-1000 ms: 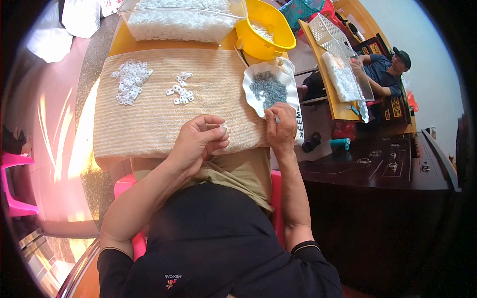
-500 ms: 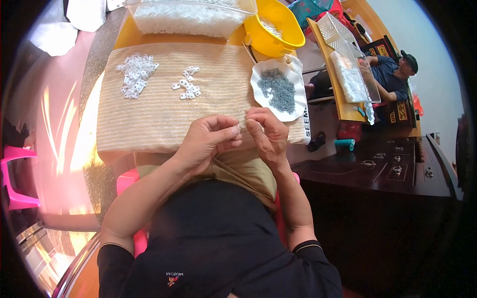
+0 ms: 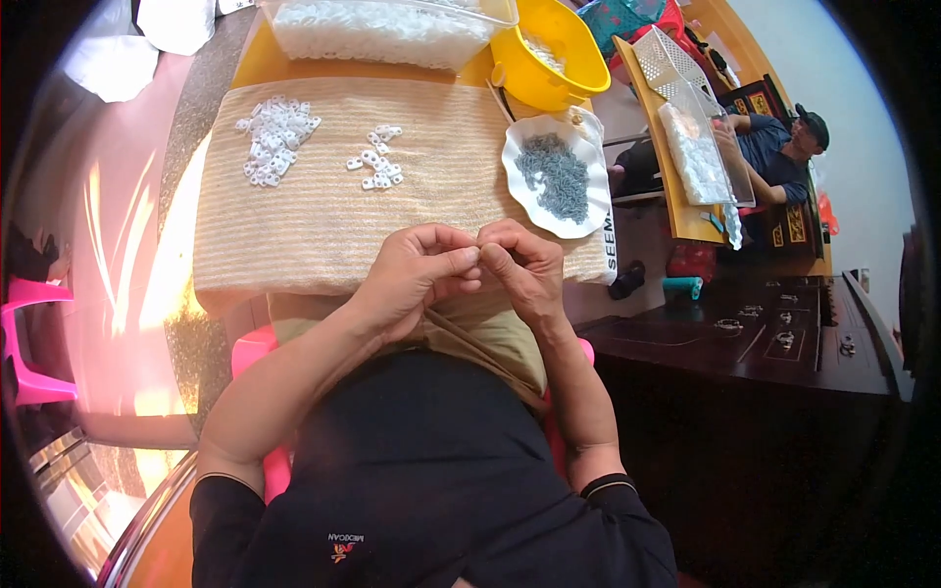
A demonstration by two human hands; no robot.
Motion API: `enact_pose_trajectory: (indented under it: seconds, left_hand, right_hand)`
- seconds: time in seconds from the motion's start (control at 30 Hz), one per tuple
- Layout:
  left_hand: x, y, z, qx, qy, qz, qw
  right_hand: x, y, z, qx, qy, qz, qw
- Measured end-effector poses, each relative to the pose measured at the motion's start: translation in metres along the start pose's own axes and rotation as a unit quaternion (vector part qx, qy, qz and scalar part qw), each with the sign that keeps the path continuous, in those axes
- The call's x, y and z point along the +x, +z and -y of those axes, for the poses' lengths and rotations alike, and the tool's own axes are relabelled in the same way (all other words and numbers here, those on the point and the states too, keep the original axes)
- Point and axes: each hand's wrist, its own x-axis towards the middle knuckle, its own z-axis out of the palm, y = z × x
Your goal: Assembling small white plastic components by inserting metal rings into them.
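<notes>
Towel (image 3: 314, 235): beige and striped, spread over a wooden table (image 3: 245, 64) in front of the person, its near edge hanging over the lap.
Left hand (image 3: 421, 269): thumb and forefinger drawn together in a pinch, the other fingers curled inward; what its tips have hold of is too small and covered to tell.
Right hand (image 3: 527, 274): fingers bent, thumb and forefinger nearly closed, tips meeting those of the left hand above the towel's near part; whether it grips anything cannot be made out.
White tabs: small plastic pieces with holes, lying on the towel in a larger heap (image 3: 274, 139) at the left and a smaller cluster (image 3: 376, 167) near the middle, both beyond the hands.
Wavy-rimmed dish (image 3: 596, 196): white, at the towel's right side, just beyond the right hand.
Grey pieces (image 3: 564, 181): short and thin, piled loosely inside that dish.
Clear box (image 3: 485, 37): at the far end of the table, filled with many white pieces.
Yellow basin (image 3: 544, 90): right of the clear box, with pale pieces inside.
Co-worker (image 3: 774, 157): seated at another table (image 3: 698, 226) to the right, arms toward a clear container there.
Chair (image 3: 257, 348): pink, under the person.
</notes>
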Motion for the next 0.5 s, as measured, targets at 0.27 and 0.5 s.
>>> enact_pose_trajectory:
  seconds: [0.27, 0.5]
  left_hand:
    - [0.0007, 0.0007, -0.0003, -0.007, 0.003, -0.015, 1.000]
    - [0.0012, -0.0017, -0.0017, -0.007, -0.004, -0.020, 1.000]
  right_hand:
    - [0.0007, -0.0016, 0.0018, -0.003, 0.015, 0.019, 1.000]
    - [-0.0001, 0.0006, 0.0014, 0.033, 0.045, 0.017, 0.998]
